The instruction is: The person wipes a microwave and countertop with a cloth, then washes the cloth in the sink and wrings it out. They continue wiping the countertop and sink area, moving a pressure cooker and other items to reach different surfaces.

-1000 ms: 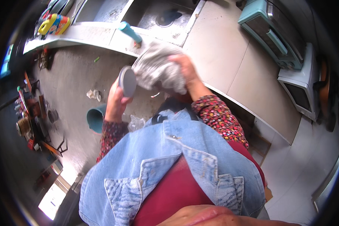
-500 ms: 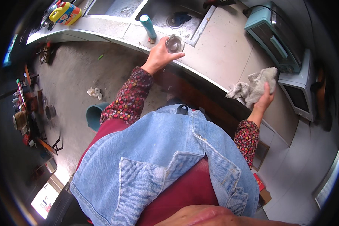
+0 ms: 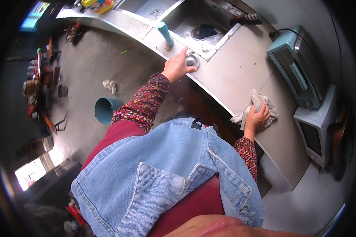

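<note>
Near the counter's front edge, my left hand [image 3: 176, 68] has its thumb and forefinger spread apart beside a small round metal piece, like a lid or strainer [image 3: 192, 61]. That piece appears to rest on the countertop; whether a fingertip still touches it I cannot tell. Just beyond stands a turquoise bottle [image 3: 165, 33], next to the sink's corner. Over to the right, my right hand [image 3: 257, 117] grips a crumpled grey-beige cloth [image 3: 270, 114] and presses it down on the countertop [image 3: 236, 73]. Folds of the cloth stick out around the fingers.
A metal sink [image 3: 186, 25] with a dark cloth in it lies beyond the counter's left part. A teal toaster oven [image 3: 296, 71] and a white microwave [image 3: 314, 130] stand at right. A yellow jug [image 3: 101, 5] is far left; a bucket [image 3: 106, 110] stands on the floor.
The round metal piece has come down from my left hand to the countertop. My right hand has lowered the cloth onto the counter and moved left. The whole view has shifted.
</note>
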`<state>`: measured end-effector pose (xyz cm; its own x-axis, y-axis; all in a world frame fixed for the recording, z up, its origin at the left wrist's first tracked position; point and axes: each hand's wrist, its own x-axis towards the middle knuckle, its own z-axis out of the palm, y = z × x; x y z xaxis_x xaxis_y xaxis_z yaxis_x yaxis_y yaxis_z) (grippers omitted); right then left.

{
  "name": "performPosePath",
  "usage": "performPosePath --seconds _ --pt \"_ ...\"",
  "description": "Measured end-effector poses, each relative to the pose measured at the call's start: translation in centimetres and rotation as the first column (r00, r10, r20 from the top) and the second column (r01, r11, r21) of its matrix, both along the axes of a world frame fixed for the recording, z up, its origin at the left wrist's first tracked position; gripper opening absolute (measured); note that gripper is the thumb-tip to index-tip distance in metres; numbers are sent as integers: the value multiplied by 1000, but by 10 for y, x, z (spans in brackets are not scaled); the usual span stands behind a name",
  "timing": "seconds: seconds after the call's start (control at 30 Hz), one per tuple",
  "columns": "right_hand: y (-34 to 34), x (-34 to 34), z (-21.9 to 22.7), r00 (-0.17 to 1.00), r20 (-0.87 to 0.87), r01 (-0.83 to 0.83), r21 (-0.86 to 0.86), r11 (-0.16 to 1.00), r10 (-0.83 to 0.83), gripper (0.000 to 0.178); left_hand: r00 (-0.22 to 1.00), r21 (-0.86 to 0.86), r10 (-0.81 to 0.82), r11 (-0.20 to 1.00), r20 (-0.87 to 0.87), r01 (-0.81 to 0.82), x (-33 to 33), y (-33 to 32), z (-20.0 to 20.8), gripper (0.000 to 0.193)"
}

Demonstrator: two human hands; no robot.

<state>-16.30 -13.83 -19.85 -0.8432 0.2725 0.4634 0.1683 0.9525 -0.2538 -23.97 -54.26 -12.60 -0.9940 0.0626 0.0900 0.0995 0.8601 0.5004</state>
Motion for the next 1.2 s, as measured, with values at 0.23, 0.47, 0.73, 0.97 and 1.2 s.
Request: performPosePath --seconds 0.23,0.47,0.73,0.97,1.2 --pt "5 -10 4 997 34 -67 25 997 66 43 817 787 279 238 505 -568 17 -74 12 15" --pt "2 -13 2 997 68 -50 27 998 48 43 874 33 431 900 -226 -435 -50 -163 -43 21" --pt "3 -15 13 983 182 19 11 1000 -21 44 934 -154 297 932 -200 -329 -83 -168 -50 33" --pt "0 -14 12 966 230 110 31 993 -114 47 988 559 106 829 -116 -23 -65 -139 -7 89" --pt "-8 -21 18 953 276 131 -2 991 -125 46 991 751 128 650 45 -118 -76 -98 -18 77"
